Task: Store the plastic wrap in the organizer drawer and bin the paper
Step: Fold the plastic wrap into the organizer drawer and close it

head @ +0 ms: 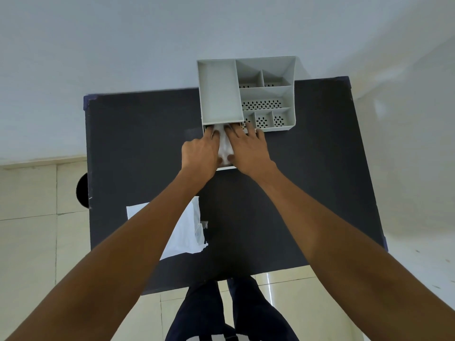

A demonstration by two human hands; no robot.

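Note:
A grey organizer point(221, 92) with several compartments stands at the far edge of the dark table point(307, 180). Its drawer point(225, 167) is pulled out toward me. Crumpled whitish plastic wrap point(225, 143) lies in the drawer. My left hand point(199, 151) and my right hand point(248, 148) press down on the wrap from either side, fingers pointing toward the organizer. A white sheet of paper point(187, 232) lies flat on the near left part of the table, partly hidden under my left forearm.
A dark round object point(82, 190) shows on the floor beside the table's left edge. A pale wall stands behind the table. The floor is tiled, and my legs are at the table's near edge.

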